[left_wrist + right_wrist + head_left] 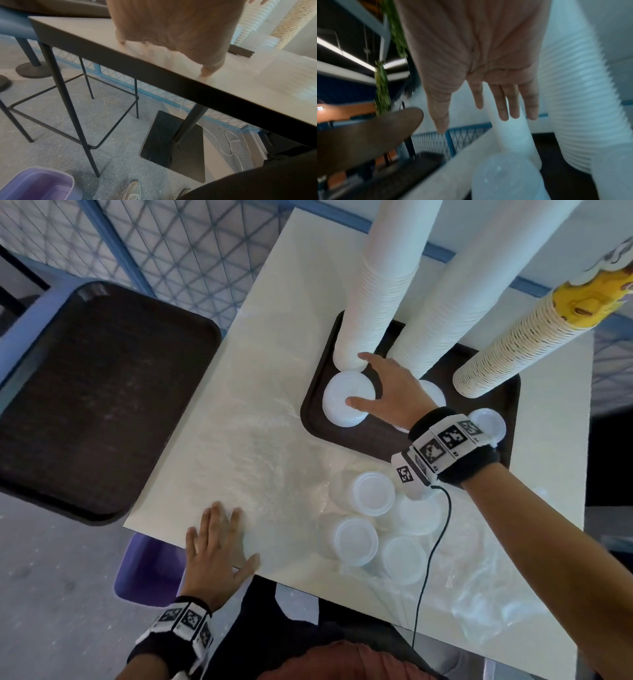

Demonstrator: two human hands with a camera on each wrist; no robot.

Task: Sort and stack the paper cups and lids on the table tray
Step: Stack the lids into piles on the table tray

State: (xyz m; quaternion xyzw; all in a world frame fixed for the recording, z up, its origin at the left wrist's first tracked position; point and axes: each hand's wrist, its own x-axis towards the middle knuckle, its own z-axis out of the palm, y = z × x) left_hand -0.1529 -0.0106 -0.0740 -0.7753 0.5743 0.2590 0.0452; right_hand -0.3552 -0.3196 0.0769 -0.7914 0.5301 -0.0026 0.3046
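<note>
At about eight o'clock on the bench [239,440] the left hand [217,546] lay flat, its fingers [219,518] straight and holding nothing, so it steadied nothing up on the tray [387,433]. Toward five o'clock loose lids [373,525] lay heaped on crinkled plastic wrap [479,594], still unsorted. At one o'clock the right hand [390,392] was spread over the tray with fingers released, the thumb over the lid stack [347,398] and the forefinger by the foot of the left white cup column [373,285]. The likeliest mishap, in my judgement, was that knuckle or wrist nudging this tall leaning column, or the second white column [455,299] just beside it, toppling cups across the bench. Farthest right, the brown-rimmed cup stack [507,354] leaned too, and the wrist cable [431,559] could snag the loose lids.
</note>
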